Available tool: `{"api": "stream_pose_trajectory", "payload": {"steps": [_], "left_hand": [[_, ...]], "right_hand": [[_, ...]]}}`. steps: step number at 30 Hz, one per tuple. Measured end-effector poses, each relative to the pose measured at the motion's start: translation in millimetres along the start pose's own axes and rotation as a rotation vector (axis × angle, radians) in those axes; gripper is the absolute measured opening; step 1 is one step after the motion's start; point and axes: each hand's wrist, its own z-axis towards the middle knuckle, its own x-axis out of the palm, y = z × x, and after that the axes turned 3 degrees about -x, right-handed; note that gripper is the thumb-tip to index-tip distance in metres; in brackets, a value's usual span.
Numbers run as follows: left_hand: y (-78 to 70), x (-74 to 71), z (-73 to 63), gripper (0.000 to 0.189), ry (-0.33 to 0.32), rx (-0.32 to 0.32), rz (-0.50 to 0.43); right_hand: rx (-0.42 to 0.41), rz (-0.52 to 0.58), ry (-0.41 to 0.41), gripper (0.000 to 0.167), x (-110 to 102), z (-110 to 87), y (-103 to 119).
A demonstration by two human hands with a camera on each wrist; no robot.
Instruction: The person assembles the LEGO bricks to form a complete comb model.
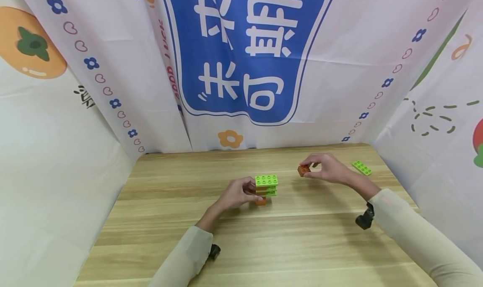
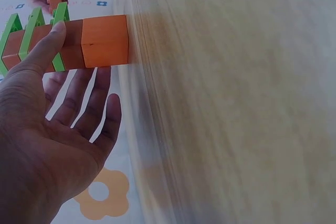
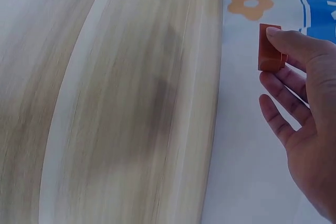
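Observation:
On the table stands a stack of toy building bricks (image 1: 266,180), orange bricks alternating with thin lime-green plates, a green plate on top. My left hand (image 1: 237,193) holds the stack from its left side, thumb on the near face. In the left wrist view the thumb lies across the stack's layers, above the orange bottom brick (image 2: 106,40). My right hand (image 1: 327,168) pinches a loose orange brick (image 1: 303,170) between thumb and fingers, raised over the table to the right of the stack. The right wrist view shows that orange brick (image 3: 270,48) at the fingertips.
A lime-green plate with studs (image 1: 362,168) lies at the table's far right, beyond my right wrist. The wooden table (image 1: 158,220) ends at the back against a printed cloth (image 1: 211,130); cloth also hangs along both sides.

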Motion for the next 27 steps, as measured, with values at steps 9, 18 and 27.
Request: {"api": "stream_pose_trajectory", "payload": {"steps": [9, 18, 27], "left_hand": [[-1.1, 0.2, 0.1, 0.033, 0.000, -0.010, 0.004], [-0.2, 0.5, -0.2, 0.032, -0.001, -0.008, 0.000], [-0.2, 0.8, -0.6, 0.032, -0.002, -0.005, -0.014]], "right_hand": [[-0.045, 0.018, -0.002, 0.035, 2.0, 9.3, 21.7], [-0.066, 0.031, -0.007, 0.033, 4.2, 17.3, 39.8], [-0.127, 0.018, -0.046, 0.032, 7.1, 23.1, 51.9]]}}
